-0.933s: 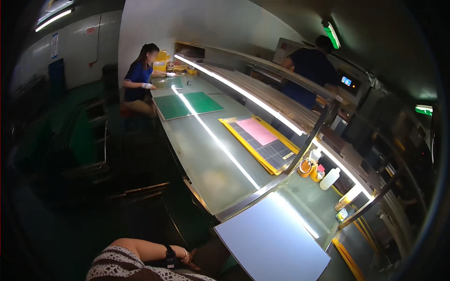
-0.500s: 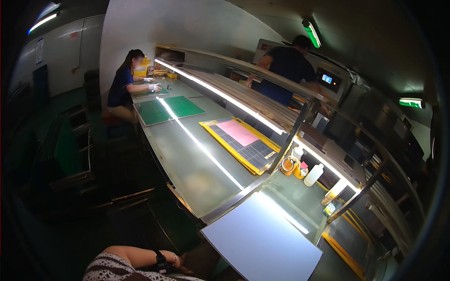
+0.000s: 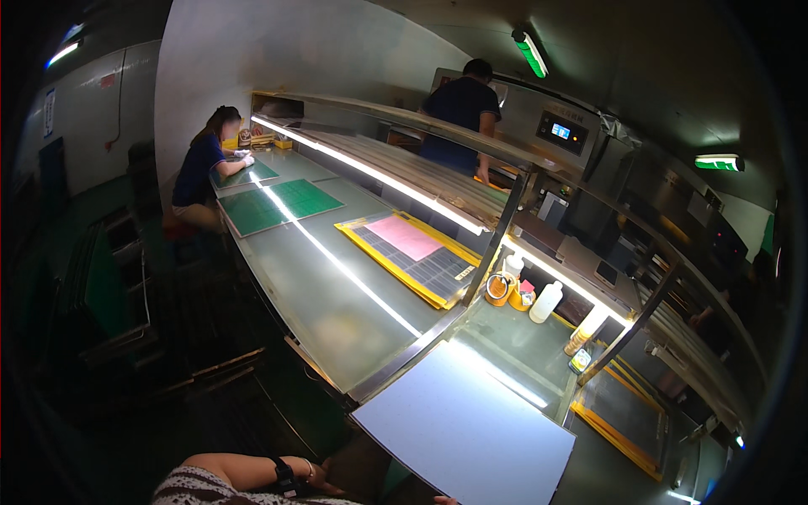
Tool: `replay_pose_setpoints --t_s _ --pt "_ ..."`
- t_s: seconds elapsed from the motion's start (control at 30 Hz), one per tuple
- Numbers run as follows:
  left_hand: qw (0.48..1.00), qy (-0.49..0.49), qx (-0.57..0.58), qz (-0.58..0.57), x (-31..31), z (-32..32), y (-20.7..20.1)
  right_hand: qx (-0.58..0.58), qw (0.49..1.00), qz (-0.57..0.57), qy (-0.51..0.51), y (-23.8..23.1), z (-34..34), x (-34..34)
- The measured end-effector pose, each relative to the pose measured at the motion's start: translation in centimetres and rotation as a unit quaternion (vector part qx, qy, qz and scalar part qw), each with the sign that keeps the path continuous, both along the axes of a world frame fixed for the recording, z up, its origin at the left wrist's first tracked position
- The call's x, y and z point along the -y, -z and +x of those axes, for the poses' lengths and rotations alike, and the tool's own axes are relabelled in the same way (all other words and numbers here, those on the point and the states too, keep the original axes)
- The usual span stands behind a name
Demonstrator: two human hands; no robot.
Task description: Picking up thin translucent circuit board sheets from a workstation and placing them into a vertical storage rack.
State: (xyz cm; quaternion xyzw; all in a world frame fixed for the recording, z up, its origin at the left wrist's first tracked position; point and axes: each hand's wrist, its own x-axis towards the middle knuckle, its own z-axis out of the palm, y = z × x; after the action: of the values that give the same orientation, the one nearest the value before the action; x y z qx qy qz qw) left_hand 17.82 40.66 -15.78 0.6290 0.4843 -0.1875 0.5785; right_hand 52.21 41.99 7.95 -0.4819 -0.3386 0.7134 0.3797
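Note:
A large pale white panel (image 3: 471, 425) with a thin dark edge lies on the near end of the bench, its near left corner jutting past the bench edge. My left hand (image 3: 324, 481), with a dark watch and a bracelet at the wrist, hangs low in shadow to the left of the panel, apart from it; its fingers are too dark to make out. Of my right hand (image 3: 444, 500), only a sliver of fingers shows at the bottom rim, by the panel's near edge. Whether it grips the panel is hidden.
Yellow-framed screens with a pink sheet (image 3: 404, 237) lie farther along the bench, past a green panel (image 3: 282, 206). Bottles (image 3: 547, 301) and a tape roll (image 3: 499, 289) stand under a lit shelf (image 3: 370, 168). One gloved co-worker sits far left; another stands behind the shelf.
The whole view has shifted slightly. My right fingers now show at the bottom rim by the panel. The standing co-worker has turned and lowered an arm; the seated one leans further over the bench.

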Motion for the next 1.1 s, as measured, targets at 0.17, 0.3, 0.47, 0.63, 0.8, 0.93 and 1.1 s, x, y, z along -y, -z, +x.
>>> replay_pose_setpoints --t_s 0.17,0.3,0.47,0.63,0.8,0.93,1.1 --pt "0.999 0.011 -0.023 -0.034 -0.7 0.1 -0.6 -0.012 0.998 0.024 0.060 0.3 0.6 0.3" --pt "0.991 -0.043 0.010 -0.123 -1.3 1.1 -11.5 -0.035 0.995 0.036 0.087 1.2 0.5 0.0" --pt "0.993 -0.117 0.026 -0.006 0.3 1.4 -12.5 -0.033 0.998 0.021 0.058 3.0 0.9 -0.3" --pt "0.993 -0.109 -0.047 -0.026 0.1 1.4 -10.5 -0.055 0.998 -0.024 0.023 3.6 1.1 -0.6" --pt "0.997 -0.066 0.012 -0.030 -0.4 1.5 -12.8 -0.057 0.997 -0.042 0.023 4.1 1.5 -0.6" --pt "0.999 -0.005 0.039 0.025 -0.1 0.4 -6.8 -0.073 0.996 -0.044 0.027 4.8 1.2 -0.6" --pt "0.993 -0.115 -0.004 -0.022 -0.2 0.7 -8.2 -0.049 0.997 -0.047 0.025 4.6 1.5 -0.5"
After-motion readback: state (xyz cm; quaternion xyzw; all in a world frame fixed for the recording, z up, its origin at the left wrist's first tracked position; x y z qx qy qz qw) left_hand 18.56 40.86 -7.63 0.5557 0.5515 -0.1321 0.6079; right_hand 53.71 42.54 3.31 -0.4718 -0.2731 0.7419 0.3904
